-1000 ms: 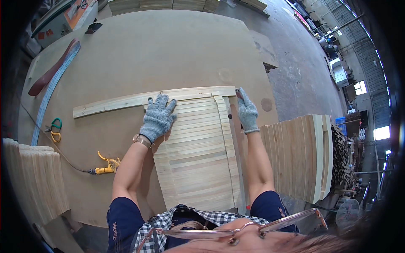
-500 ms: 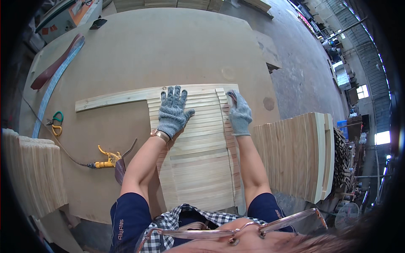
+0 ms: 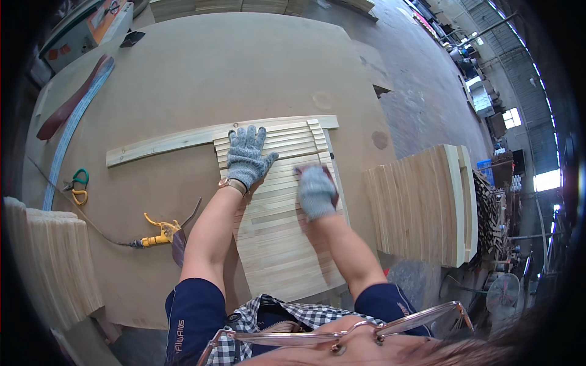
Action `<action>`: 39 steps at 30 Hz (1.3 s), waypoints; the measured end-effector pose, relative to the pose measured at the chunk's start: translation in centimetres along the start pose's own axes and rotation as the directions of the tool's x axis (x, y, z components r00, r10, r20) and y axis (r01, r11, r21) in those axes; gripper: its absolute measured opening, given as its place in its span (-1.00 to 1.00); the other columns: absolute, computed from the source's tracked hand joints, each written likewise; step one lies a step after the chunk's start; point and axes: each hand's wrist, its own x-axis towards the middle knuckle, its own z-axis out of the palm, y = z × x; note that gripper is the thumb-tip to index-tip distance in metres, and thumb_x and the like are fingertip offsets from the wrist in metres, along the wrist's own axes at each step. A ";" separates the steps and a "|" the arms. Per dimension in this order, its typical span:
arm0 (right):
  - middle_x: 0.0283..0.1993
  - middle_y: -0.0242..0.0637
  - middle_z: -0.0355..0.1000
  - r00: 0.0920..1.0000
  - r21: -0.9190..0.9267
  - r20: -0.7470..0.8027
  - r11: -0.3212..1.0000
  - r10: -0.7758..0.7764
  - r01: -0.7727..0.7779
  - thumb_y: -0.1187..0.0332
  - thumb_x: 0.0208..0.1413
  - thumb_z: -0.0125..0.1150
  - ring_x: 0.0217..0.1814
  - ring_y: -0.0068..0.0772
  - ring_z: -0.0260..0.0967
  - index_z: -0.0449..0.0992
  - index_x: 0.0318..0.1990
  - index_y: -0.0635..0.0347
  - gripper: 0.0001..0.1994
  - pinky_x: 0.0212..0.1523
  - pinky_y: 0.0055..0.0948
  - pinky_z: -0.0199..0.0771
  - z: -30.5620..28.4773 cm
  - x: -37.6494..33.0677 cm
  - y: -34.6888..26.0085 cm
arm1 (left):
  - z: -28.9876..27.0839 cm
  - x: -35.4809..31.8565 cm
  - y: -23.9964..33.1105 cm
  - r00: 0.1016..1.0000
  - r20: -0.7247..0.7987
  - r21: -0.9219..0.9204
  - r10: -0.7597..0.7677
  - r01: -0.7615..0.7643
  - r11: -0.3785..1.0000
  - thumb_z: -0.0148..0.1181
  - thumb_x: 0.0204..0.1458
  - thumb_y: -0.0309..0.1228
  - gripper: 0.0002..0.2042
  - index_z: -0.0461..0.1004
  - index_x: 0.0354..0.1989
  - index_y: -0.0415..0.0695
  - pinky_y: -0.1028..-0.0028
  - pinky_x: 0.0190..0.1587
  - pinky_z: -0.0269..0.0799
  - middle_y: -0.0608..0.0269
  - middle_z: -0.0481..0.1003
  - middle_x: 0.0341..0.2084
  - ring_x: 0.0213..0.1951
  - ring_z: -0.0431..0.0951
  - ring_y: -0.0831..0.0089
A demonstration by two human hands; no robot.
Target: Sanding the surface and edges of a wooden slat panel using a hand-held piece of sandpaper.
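Head view is showing a person leaning over a wide brown worktable (image 3: 201, 73), both hands in grey knitted gloves. The left hand (image 3: 246, 156) is lying open and flat, fingers spread, pressing on the far part of a panel of narrow wooden slats (image 3: 281, 238) laid side by side in the middle of the table. The right hand (image 3: 317, 191) is resting just to the right of it on the same slats, fingers curled downward; whether it is gripping anything I cannot tell, though a dark edge is showing beside the glove. A long pale batten (image 3: 165, 143) is lying across the far end of the slats, running out to the left. To the right, a second stack of pale boards (image 3: 421, 204) is sitting at the table's edge. On the near left, a yellow air tool (image 3: 155, 235) with its hose is lying on the table, and a green and yellow clip (image 3: 78, 186) is lying further left. Another pile of thin wood strips (image 3: 52, 262) is sitting at the left edge.
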 end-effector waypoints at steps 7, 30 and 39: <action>-0.32 -0.12 0.34 0.995 -0.314 -0.038 0.944 0.097 -0.104 0.48 -0.05 -0.04 -0.22 -0.16 0.35 0.38 -0.14 0.24 -0.74 -0.20 -0.31 0.36 -6.0 -6.3 -8.1 | 0.1 -0.5 -2.2 0.998 -0.055 -0.001 0.029 -0.029 1.000 -0.11 0.06 0.05 -0.36 0.14 0.20 -0.15 0.10 0.28 -0.18 -0.09 0.21 0.10 0.19 0.12 0.05; -0.36 -0.15 0.34 0.935 -0.187 -0.290 0.970 -0.204 0.153 0.50 -0.16 0.01 -0.28 -0.09 0.34 0.38 -0.18 0.16 -0.71 -0.20 -0.26 0.35 -4.5 4.9 -8.0 | 0.7 1.3 -0.7 0.995 -0.064 -0.099 -0.074 0.068 0.993 -0.09 0.09 -0.06 -0.53 0.35 -0.02 -0.23 0.11 0.11 0.13 -0.05 0.38 -0.12 -0.03 0.32 0.03; -0.27 -0.17 0.32 0.885 -0.211 -0.288 0.925 -0.367 0.315 0.43 -0.07 -0.01 -0.18 -0.17 0.31 0.38 -0.14 0.12 -0.73 -0.16 -0.28 0.34 -2.9 11.3 -8.4 | 1.1 1.8 -0.3 0.983 -0.184 -0.192 0.016 -0.052 0.980 0.01 0.04 -0.17 -0.61 0.37 -0.12 -0.25 0.14 -0.03 0.23 -0.05 0.42 -0.28 -0.19 0.38 0.03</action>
